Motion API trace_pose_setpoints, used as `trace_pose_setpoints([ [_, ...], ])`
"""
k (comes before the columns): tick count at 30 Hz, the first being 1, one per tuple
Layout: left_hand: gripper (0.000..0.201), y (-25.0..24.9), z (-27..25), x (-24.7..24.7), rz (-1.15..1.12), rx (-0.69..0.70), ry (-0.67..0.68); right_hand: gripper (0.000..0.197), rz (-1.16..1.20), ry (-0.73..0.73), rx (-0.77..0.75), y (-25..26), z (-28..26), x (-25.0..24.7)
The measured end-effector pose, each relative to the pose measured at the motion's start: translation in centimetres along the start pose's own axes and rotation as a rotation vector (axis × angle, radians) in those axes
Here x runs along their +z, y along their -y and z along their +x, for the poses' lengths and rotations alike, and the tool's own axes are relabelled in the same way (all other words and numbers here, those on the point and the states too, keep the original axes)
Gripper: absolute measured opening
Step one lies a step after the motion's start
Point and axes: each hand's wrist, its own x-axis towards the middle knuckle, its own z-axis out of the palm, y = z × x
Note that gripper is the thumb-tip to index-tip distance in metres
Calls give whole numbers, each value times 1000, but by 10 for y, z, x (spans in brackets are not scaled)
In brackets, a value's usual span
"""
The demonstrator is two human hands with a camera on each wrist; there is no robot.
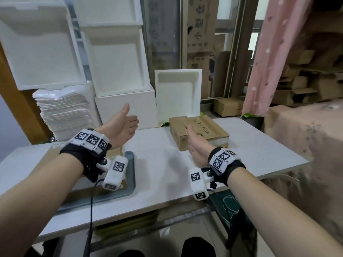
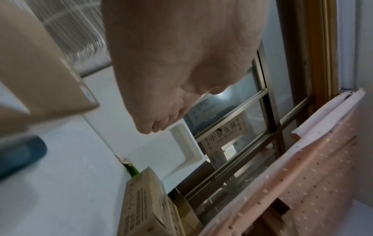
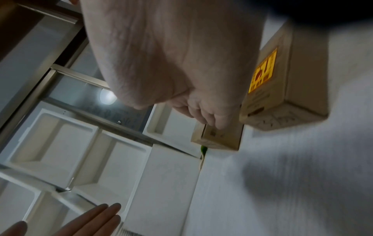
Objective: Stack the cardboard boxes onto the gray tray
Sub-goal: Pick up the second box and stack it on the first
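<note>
A gray tray [image 1: 130, 173] lies at the table's front left, and one cardboard box [image 1: 81, 191] rests on it, mostly hidden under my left forearm. A second cardboard box [image 1: 199, 129] with handwriting on top sits at the table's middle right. My left hand [image 1: 123, 126] hovers open above the far end of the tray, palm facing right, thumb up. My right hand [image 1: 194, 144] is open at the near left corner of the second box, palm facing left. The right wrist view shows that box [image 3: 282, 95] with a yellow label beside my right hand [image 3: 171, 55]. Neither hand holds anything.
White foam boxes [image 1: 118, 58] and a stack of white trays [image 1: 63, 112] line the back left. A foam lid [image 1: 178, 95] leans behind the second box. A pink curtain [image 1: 269, 52] hangs at the right, with piled cardboard [image 1: 306, 76] behind it.
</note>
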Motion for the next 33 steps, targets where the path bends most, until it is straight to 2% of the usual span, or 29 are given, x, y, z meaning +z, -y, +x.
trace_pose_setpoints([
  [1, 84, 2, 7, 11, 3, -9, 19, 152, -31, -25, 4, -5, 9, -12],
  [2, 84, 4, 13, 22, 4, -17, 37, 160, -41, -33, 0, -13, 27, -25],
  [4, 84, 8, 23, 42, -3, -30, 75, 156, -43, -44, -8, -21, 42, -47],
  [8, 83, 16, 42, 86, -9, -67, 162, 104, 40, -115, -53, -7, 20, -78],
  [11, 84, 25, 55, 124, 15, -110, 232, 82, 67, -102, -58, 0, 18, -99],
  [12, 85, 29, 59, 135, 16, -127, 259, 85, 54, -108, -47, -1, 23, -107],
  [14, 87, 38, 70, 153, 27, -159, 299, 108, -6, -167, -2, -3, 36, -122],
  [15, 87, 41, 75, 159, 35, -176, 311, 112, -12, -193, -13, -6, 47, -130],
  [19, 87, 54, 93, 178, 38, -223, 343, 85, -12, -265, -4, -1, 45, -139],
  [28, 84, 73, 124, 195, 60, -288, 322, 90, -71, -361, 0, -5, 78, -159],
  [33, 93, 81, 136, 200, 66, -322, 283, 87, -96, -390, 14, -6, 92, -168],
])
